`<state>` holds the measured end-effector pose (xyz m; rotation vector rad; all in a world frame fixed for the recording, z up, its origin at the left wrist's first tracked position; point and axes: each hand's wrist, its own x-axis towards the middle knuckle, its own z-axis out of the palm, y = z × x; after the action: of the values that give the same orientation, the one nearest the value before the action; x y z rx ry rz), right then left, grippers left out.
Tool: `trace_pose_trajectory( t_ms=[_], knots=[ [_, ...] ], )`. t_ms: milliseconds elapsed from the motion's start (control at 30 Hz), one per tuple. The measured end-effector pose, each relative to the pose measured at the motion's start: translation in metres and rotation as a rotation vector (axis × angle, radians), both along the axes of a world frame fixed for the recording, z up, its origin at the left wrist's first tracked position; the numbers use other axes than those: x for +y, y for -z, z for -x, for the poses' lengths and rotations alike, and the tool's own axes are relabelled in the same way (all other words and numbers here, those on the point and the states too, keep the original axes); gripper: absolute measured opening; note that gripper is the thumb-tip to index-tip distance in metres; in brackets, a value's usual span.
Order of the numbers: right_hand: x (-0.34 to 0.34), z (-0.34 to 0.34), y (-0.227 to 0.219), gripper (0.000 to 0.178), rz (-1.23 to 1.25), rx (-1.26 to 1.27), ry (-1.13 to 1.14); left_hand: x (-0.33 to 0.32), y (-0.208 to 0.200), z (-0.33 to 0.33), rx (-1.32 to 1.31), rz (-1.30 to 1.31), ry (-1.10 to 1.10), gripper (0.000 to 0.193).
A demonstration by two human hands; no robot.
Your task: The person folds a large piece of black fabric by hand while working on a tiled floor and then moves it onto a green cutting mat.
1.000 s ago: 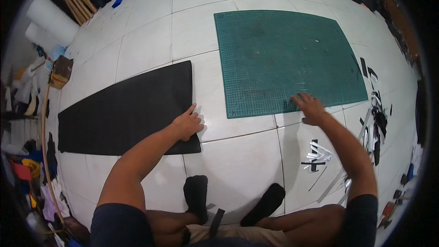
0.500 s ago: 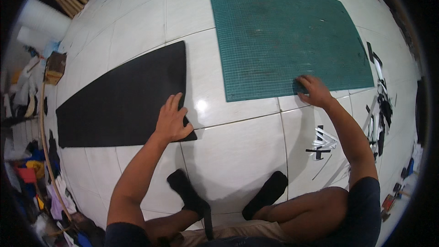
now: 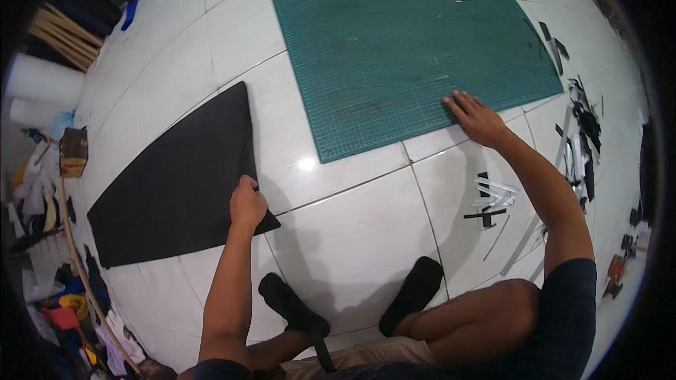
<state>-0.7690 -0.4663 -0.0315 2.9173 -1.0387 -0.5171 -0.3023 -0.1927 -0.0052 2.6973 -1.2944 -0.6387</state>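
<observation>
A large black sheet (image 3: 176, 176), matte and cut with slanting sides, lies at the left on the tiled floor. My left hand (image 3: 248, 204) is closed on its right edge, near the notch by the lower right corner; the thumb lies on top, and the fingers are partly hidden. At the upper right lies a green cutting mat (image 3: 401, 49) with grid lines and scuffs. On the mat's near edge rests my right hand (image 3: 477, 118), open, its fingers stretched flat over the surface with nothing in them.
White and black offcut strips (image 3: 493, 197) lie on the floor to the right, with a larger scatter of scraps (image 3: 581, 148) beyond. A wooden box (image 3: 74, 151), a long thin pole (image 3: 74, 239) and piled cloths line the left. My socked feet (image 3: 412, 295) stand in front.
My left hand has gone from lying spread on the black sheet to gripping its edge. The right hand's fingers have straightened on the mat. The whole view has turned slightly.
</observation>
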Motion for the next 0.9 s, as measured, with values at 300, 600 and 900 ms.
trace_pose_trajectory(
  t_ms=[300, 600, 900],
  knots=[
    [-0.017, -0.026, 0.006, 0.063, 0.167, -0.321, 0.038, 0.011, -0.047, -0.047, 0.078, 0.249, -0.084, 0.021],
    [0.0, -0.128, 0.019, 0.05, -0.017, -0.434, -0.27, -0.009, -0.157, -0.142, 0.106, 0.327, -0.12, 0.023],
    [0.133, -0.196, 0.02, 0.039, -0.241, -0.49, -0.419, -0.069, -0.202, -0.133, -0.22, 0.346, 0.185, 0.02]
  ],
)
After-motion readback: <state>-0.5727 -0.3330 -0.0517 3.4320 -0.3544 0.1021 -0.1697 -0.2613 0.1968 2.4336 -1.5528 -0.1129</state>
